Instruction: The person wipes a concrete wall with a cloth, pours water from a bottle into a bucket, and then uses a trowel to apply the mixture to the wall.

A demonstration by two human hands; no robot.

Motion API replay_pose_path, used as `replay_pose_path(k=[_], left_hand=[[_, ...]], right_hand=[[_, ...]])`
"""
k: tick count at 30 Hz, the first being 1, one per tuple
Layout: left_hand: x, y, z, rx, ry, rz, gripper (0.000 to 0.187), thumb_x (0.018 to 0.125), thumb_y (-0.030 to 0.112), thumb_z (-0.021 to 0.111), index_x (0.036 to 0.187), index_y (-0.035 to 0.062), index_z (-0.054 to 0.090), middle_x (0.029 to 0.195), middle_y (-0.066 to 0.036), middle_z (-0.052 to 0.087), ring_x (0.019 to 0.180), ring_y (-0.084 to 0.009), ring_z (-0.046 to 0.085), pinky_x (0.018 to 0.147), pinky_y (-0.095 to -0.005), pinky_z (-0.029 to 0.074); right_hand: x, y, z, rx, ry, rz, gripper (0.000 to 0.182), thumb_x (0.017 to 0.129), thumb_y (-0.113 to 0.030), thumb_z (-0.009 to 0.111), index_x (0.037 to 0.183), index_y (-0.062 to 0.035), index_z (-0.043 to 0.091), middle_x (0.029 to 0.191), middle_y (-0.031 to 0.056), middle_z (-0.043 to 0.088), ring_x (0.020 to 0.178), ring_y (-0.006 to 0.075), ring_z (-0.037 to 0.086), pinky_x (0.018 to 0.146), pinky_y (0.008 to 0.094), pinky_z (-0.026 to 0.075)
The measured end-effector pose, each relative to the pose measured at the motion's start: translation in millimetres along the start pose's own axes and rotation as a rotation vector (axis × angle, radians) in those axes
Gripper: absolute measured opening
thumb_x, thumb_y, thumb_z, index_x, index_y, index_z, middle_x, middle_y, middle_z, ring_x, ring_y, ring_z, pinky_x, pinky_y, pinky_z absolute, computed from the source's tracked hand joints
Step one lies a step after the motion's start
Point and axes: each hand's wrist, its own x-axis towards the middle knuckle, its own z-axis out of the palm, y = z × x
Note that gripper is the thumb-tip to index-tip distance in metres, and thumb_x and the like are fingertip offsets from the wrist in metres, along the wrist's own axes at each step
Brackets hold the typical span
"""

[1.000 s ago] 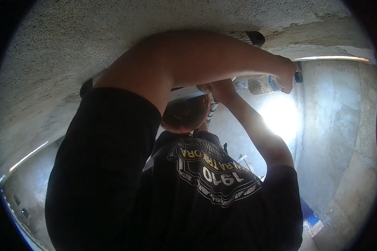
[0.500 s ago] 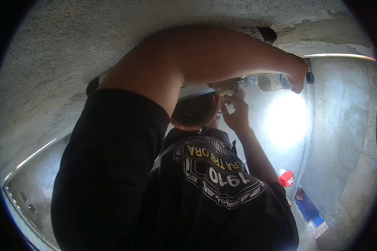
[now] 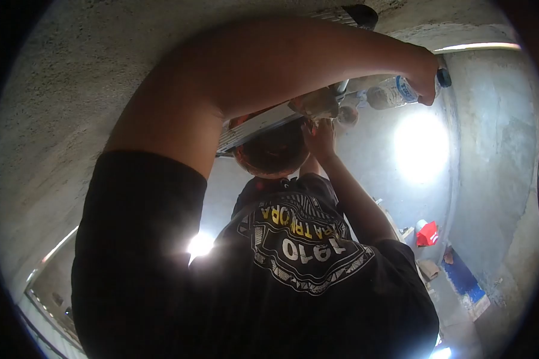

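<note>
My left arm stretches across the top, and my left hand is wrapped round the upper part of a clear plastic bottle with a blue label and dark cap. The bottle lies nearly sideways. Lower down, my right hand is raised with its fingers drawn together against the underside of a crumpled brownish thing; what they grip is hidden. Just left of that hand is a dark round bowl-like object with a reddish rim.
A ribbed metal plank passes behind my left arm, with a black end cap at the top. A small round clear object is near the bottle. A red item and a blue board lie at the lower right by a concrete wall.
The view has shifted. My left hand and the bottle appear higher. My right hand has moved up and left, against the brownish thing, its fingers now closer together.
</note>
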Motion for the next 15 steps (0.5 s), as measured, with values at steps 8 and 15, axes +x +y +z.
replay_pose_path(k=[8,15], left_hand=[[0,0,-6,0.033,-0.052,-0.022,0.056,0.059,0.039,0.071,0.101,0.0021,0.070,0.101,-0.016,0.068,0.090,-0.0276,0.064,0.073,-0.0390,0.050],[7,2,0,0.017,-0.037,-0.014,0.053,0.058,0.035,0.071,0.098,0.0020,0.071,0.102,-0.017,0.068,0.092,-0.0257,0.064,0.072,-0.0384,0.051]], right_hand=[[27,66,31,0.403,-0.337,0.302,0.040,0.074,-0.023,0.071,0.105,0.0012,0.066,0.090,0.0151,0.068,0.078,0.0300,0.067,0.070,0.0381,0.053],[3,30,-30,0.829,-0.636,0.735,0.043,0.073,-0.017,0.075,0.110,0.0009,0.063,0.088,0.0100,0.067,0.076,0.0165,0.065,0.061,0.0323,0.053]])
